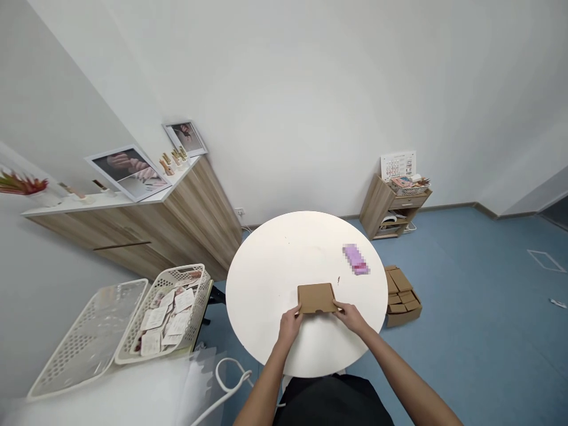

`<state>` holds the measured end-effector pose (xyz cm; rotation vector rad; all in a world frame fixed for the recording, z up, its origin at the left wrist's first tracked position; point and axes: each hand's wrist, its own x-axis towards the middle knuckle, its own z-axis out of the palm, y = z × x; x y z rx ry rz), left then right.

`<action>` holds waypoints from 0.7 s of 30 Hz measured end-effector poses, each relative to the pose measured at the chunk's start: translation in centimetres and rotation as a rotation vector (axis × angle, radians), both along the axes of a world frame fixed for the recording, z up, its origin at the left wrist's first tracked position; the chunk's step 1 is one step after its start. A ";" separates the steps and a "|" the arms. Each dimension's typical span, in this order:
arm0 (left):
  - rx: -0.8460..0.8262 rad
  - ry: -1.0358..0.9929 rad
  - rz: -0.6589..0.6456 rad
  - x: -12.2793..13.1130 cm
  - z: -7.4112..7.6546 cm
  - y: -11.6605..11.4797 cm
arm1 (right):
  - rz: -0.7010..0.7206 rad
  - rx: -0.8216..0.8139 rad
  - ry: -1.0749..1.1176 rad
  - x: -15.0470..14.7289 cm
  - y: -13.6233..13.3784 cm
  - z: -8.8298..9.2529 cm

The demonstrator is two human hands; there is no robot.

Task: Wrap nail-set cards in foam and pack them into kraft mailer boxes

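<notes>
A small flat brown cardboard box [316,297], its lid down, lies on the white round table [270,266] in front of me. My left hand [290,325] grips the box's near left corner between thumb and fingers. At the near right corner, my right hand [350,316] has hold of the same box. A notch shows in the middle of the box's near edge. Farther right on the table is a purple item [355,258], blurred into blocks so its kind is not clear. Small dark specks [338,280] lie just beyond the box's right side.
Left of the table, a white perforated basket [202,307] holds many cards and packets, beside another basket [93,331] with clear plastic. A wooden cabinet [195,219] stands at the back left. Folded cardboard boxes [402,296] lie on the floor to the right, near a small cabinet [370,207].
</notes>
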<state>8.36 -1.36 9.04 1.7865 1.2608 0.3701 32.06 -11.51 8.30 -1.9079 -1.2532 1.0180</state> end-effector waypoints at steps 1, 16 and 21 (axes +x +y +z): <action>0.019 0.009 0.024 0.1 1.1 0.5 | 0.011 0.013 0.016 0.6 0.6 1.0; -0.167 0.123 0.032 1.8 5.8 7.1 | 0.168 -0.257 0.137 4.2 8.2 7.5; -0.228 0.033 0.025 1.5 5.5 7.3 | 0.203 -0.309 0.093 4.7 8.8 7.5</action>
